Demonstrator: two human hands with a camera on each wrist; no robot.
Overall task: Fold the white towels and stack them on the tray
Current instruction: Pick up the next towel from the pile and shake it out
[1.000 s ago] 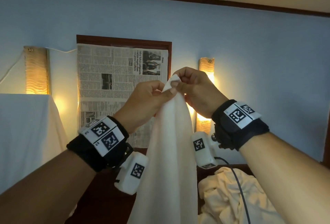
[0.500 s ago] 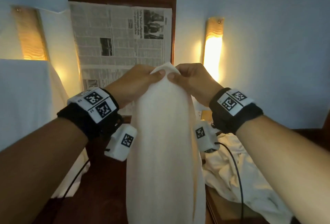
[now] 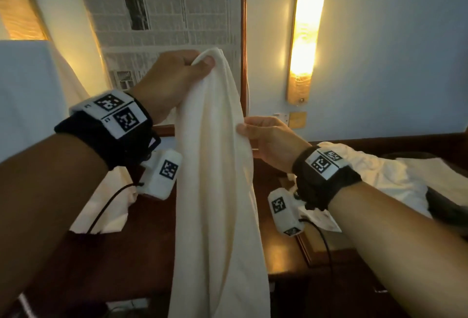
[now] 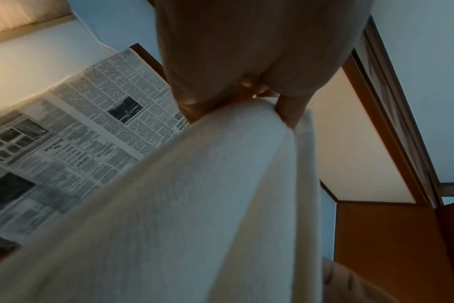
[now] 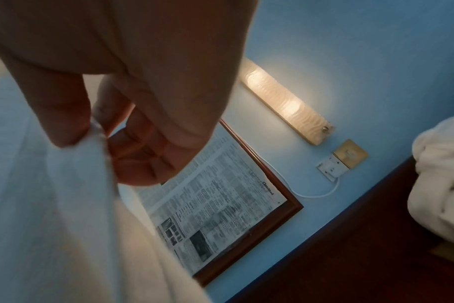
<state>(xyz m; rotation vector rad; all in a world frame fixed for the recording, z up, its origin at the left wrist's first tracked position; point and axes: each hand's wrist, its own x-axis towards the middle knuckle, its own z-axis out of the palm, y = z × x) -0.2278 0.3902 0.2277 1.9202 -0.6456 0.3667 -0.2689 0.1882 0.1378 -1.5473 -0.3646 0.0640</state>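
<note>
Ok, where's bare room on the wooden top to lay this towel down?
Bare wood shows on the wooden top between the hanging towel and the crumpled white linen on the right. That right side is crowded. Left of the towel, draped white cloth covers part; the rest is dim.

The head view looks forward and slightly down over both forearms toward the wall. Each wrist view looks up from close beneath its own fingers [image 4: 290, 114] at that wall. All three share the framed newspaper [image 3: 164, 8] beyond the fingers.
</note>
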